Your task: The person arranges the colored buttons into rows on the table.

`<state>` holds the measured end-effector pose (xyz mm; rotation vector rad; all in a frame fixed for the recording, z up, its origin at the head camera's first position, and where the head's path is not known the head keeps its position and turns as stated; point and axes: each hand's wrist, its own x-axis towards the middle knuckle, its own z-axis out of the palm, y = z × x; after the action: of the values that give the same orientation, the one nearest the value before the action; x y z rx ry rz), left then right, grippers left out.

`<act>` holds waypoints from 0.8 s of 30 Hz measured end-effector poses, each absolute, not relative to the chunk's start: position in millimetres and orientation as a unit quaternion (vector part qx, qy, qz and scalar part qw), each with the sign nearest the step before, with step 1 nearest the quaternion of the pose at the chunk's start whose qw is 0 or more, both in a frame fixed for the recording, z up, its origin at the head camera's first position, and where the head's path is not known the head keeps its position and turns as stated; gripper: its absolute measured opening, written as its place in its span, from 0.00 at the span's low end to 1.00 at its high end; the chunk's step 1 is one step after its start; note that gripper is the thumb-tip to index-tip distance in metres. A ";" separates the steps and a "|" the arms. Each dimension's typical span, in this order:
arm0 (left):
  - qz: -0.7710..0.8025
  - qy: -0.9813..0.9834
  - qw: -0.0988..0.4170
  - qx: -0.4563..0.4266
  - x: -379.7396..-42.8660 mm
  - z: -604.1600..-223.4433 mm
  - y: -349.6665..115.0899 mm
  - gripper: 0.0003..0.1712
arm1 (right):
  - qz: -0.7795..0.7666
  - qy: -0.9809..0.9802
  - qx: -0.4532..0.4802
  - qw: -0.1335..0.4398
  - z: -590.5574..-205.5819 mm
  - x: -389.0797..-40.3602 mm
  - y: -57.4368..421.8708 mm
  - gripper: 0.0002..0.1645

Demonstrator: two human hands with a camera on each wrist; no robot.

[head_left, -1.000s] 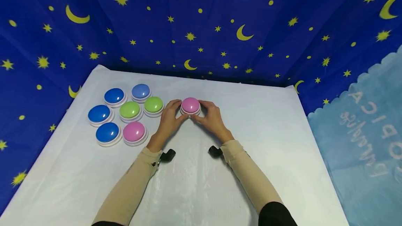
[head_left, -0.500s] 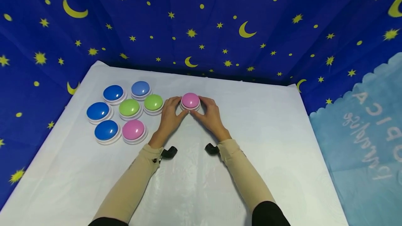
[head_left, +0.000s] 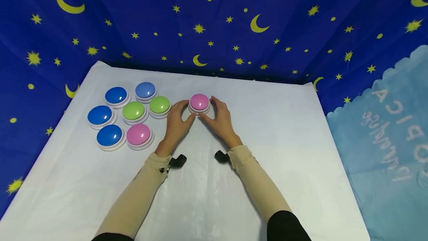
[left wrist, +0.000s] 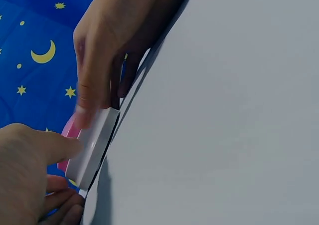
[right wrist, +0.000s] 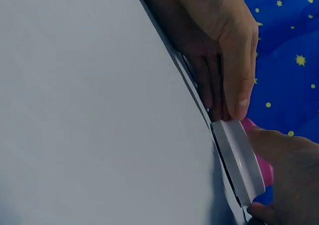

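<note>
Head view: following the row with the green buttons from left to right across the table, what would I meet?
Leftmost dark blue button, first green button, second green button, left-hand grip, farther pink button, right-hand grip.

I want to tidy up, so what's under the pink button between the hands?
Under the pink button sits its white base, with the white table below. Whatever the base covers on the table is hidden.

Blue buttons [head_left: 109, 135] number four, green buttons [head_left: 133, 111] two, pink buttons [head_left: 199, 102] two.
</note>
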<state>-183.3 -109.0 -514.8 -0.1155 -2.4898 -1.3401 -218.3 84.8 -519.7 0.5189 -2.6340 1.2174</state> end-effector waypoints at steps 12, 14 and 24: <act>-0.499 -0.827 0.253 -0.060 -137.5 -512.6 -123.3 0.22 | 0.450 -0.857 0.149 0.205 -516.2 -195.4 75.3 0.48; -0.496 -0.826 0.262 -0.057 -128.2 -510.4 -129.5 0.21 | 0.446 -0.850 0.177 0.218 -516.6 -192.2 69.6 0.47; -0.473 -0.805 0.353 -0.061 -101.4 -490.8 -170.6 0.17 | 0.454 -0.817 0.285 0.213 -508.6 -157.7 28.5 0.40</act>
<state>-101.4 -170.6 -490.8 -0.1588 -2.0826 -1.2226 -157.7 28.5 -508.6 0.7916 -2.2682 1.2595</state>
